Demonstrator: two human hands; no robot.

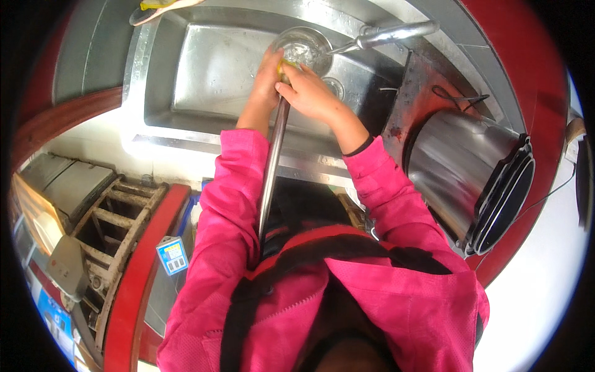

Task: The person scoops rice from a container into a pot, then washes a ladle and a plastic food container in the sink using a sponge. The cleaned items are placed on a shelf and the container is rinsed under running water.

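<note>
Over a stainless steel sink (223, 69), a long-handled metal ladle (302, 49) holds clear, rippling water in its bowl. Its long handle runs down towards my body. My left hand (268, 76) is at the left rim of the bowl, where the handle begins. Beside it, my right hand (309, 90) has bent fingers against a small yellow-green thing (287, 67), mostly hidden between the hands; its kind cannot be told. A metal faucet (395, 35) points at the bowl's right side. Below the ladle, a round drain (333, 87) shows in the sink.
A large steel pot or drum (458, 172) with a black rim lies to the right, near a black cable (460, 96). At the upper left rests a pale object with yellow on it (160, 9). A grimy metal rack (116, 218) and a red-edged counter (144, 274) stand lower left.
</note>
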